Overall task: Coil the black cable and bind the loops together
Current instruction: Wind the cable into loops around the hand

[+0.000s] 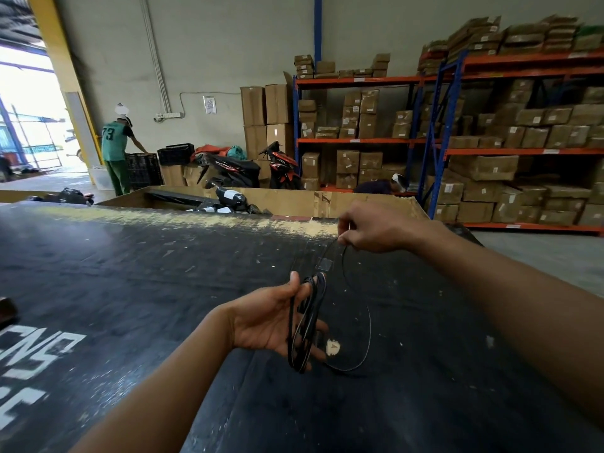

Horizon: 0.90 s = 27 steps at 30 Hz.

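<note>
- My left hand [274, 318] was palm-up and mostly spread over the black table [130, 273], the loops of the black cable [307, 325] hung round its fingers; I judged that a loose hold, not a clamp.
- The coil's long axis ran roughly from my fingertips down toward the heel of the palm, its lower end drooping past the edge of the hand.
- A slack strand left the coil, curved low to the right just above the table, and another climbed up and right, away from me.
- My right hand [369, 228] sat further off and higher, fingers pinched shut on that rising strand.
- So the free length lay between the hands, and the left hand was the nearer; the next loop, I judged, had to be carried down and left onto the coil.
- Black cable against black table made the loose strand hard to follow; I could not find its free end, nor count the loops, nor see anything to bind them with.
</note>
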Motion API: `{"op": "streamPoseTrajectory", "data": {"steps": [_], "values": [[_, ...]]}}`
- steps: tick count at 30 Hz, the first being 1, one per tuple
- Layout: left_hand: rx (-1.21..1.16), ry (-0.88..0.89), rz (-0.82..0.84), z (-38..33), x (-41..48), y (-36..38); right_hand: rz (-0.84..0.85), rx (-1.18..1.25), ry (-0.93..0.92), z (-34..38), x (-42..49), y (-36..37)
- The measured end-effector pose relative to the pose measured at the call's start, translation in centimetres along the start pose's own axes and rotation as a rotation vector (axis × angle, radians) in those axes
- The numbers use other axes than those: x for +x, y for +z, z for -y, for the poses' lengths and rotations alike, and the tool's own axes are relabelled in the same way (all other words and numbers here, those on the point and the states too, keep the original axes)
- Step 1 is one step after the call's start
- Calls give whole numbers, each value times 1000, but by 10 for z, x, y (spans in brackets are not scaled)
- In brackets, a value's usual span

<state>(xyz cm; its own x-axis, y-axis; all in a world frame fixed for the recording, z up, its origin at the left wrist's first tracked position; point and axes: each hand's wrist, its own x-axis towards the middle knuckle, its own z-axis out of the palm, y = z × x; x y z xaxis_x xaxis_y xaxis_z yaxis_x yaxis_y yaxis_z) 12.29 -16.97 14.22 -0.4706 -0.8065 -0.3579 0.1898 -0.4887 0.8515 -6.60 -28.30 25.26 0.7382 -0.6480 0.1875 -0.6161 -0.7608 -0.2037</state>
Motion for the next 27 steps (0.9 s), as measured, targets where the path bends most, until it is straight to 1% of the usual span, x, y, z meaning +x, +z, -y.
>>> {"op": "streamPoseTrajectory", "data": {"steps": [2, 4, 8, 10, 12, 14, 17, 20, 23, 27], "values": [[-30, 26, -42, -4, 2, -7, -34, -8, -8, 10, -5, -2], [-58, 76, -62, -10, 4, -13, -49, 51, -2, 20, -11, -3], [-127, 180, -99, -25, 5, -23, -5, 198, 8, 38, -29, 4], [-142, 216, -100, -33, 6, -25, 44, 299, 24, 43, -40, 12], [-170, 271, -70, -40, 7, -27, 124, 408, 51, 46, -51, 22], [-192, 309, -74, -45, 7, -29, 210, 516, 75, 48, -63, 35], [-202, 318, -133, -50, 9, -29, 304, 703, 70, 52, -80, 56], [-223, 319, -151, -53, 13, -23, 382, 824, 75, 56, -91, 73], [-231, 318, -141, -55, 14, -17, 428, 892, 92, 56, -97, 86], [-221, 339, -90, -58, 14, -10, 515, 894, 108, 51, -100, 105]]}}
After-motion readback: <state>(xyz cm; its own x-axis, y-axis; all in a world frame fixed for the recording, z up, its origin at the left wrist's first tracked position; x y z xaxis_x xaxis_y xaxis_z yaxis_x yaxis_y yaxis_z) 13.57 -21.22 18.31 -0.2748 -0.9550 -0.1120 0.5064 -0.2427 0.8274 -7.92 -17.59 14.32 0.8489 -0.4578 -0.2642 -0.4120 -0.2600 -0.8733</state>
